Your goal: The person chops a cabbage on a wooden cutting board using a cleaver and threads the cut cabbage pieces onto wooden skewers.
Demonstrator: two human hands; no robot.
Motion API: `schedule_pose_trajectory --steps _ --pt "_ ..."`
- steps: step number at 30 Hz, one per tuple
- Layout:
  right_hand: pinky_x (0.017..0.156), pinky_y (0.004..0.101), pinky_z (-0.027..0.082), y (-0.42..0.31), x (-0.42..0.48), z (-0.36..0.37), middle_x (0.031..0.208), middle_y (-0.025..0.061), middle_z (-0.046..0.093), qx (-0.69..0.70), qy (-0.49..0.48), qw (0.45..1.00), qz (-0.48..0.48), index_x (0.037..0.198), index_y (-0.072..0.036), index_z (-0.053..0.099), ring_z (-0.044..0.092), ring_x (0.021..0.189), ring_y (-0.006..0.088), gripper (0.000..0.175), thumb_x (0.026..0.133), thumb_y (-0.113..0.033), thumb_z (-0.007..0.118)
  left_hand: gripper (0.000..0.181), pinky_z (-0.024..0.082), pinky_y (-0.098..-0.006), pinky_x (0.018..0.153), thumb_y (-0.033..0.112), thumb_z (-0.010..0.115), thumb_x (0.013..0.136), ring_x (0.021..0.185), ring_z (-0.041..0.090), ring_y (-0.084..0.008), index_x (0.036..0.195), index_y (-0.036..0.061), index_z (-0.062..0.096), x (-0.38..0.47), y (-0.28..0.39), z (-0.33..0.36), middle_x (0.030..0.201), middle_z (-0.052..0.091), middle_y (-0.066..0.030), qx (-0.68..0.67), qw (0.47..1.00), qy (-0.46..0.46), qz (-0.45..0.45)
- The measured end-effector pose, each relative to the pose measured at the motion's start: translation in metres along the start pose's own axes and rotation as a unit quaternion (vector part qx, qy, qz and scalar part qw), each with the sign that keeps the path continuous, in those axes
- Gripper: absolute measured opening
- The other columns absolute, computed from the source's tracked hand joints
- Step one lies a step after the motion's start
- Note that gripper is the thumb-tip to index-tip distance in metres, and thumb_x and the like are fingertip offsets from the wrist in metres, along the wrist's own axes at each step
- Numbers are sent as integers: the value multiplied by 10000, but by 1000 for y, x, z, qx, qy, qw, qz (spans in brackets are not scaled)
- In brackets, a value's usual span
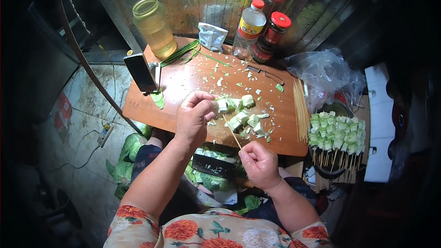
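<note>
My left hand (194,117) pinches a pale green piece of cut cabbage (221,104) between thumb and fingers, above the wooden tabletop (175,105). In my right hand (260,166) is a thin bamboo skewer (233,133), slanting up and left. Its upper tip is just below the pinched piece; whether they touch, I cannot tell. Several cabbage chunks (242,117) lie beside my left hand, among small scraps. To the right, a row of bare bamboo skewers (299,110) lies along the table edge. Beyond it, many cabbage-loaded skewers (337,133) rest on a dark container (329,173).
A phone on a stand (140,73), a jar of yellow liquid (155,29), a plastic bottle (248,29), red-lidded jars (275,29) and a peeler (254,69) occupy the table. Below its front edge, a cleaver (213,166) lies over cut cabbage. Whole cabbages (132,146) sit at left.
</note>
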State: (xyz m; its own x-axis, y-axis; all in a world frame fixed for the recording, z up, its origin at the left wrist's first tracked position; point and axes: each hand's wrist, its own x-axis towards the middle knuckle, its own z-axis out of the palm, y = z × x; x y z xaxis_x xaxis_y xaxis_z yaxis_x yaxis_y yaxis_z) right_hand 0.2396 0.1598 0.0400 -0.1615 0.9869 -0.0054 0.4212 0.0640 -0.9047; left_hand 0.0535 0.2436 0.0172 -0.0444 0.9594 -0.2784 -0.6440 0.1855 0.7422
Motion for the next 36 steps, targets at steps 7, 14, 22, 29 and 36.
schedule_pose_trajectory --steps 7,14,22,29,36 --pt "488 285 437 -4 -1 1 582 83 569 -29 -10 999 -17 810 -39 577 567 489 192 72 841 -74 632 162 486 -256 660 65 581 813 730 600 -133 967 40 537 12 -12 -23 890 611 -71 -37 998 46 2" --pt "487 271 431 -3 -5 -3 569 72 560 -17 3 1000 -26 810 -34 575 552 479 159 70 847 -65 624 210 526 -325 723 111 597 811 878 655 -246 999 55 524 12 5 -10 902 615 -97 -34 996 70 -42" --pt "496 226 408 3 -4 -3 559 37 557 55 32 998 24 820 -21 576 500 494 77 95 876 -85 617 173 543 -359 767 101 596 801 789 641 -214 964 74 544 10 -6 -17 847 598 -59 -41 998 15 -55" --pt "490 210 387 5 -4 -7 563 6 538 106 32 993 41 830 -17 574 466 512 43 82 884 -69 606 93 524 -312 755 7 532 767 763 627 -180 831 53 582 -2 -13 -8 828 633 -76 56 987 -80 -124" --pt "484 207 374 5 -5 -13 559 -13 513 97 32 994 42 823 -20 572 439 517 33 82 882 -64 607 40 527 -334 789 30 551 799 810 643 -203 824 33 582 -4 -27 -13 842 638 -80 126 976 -80 -158"
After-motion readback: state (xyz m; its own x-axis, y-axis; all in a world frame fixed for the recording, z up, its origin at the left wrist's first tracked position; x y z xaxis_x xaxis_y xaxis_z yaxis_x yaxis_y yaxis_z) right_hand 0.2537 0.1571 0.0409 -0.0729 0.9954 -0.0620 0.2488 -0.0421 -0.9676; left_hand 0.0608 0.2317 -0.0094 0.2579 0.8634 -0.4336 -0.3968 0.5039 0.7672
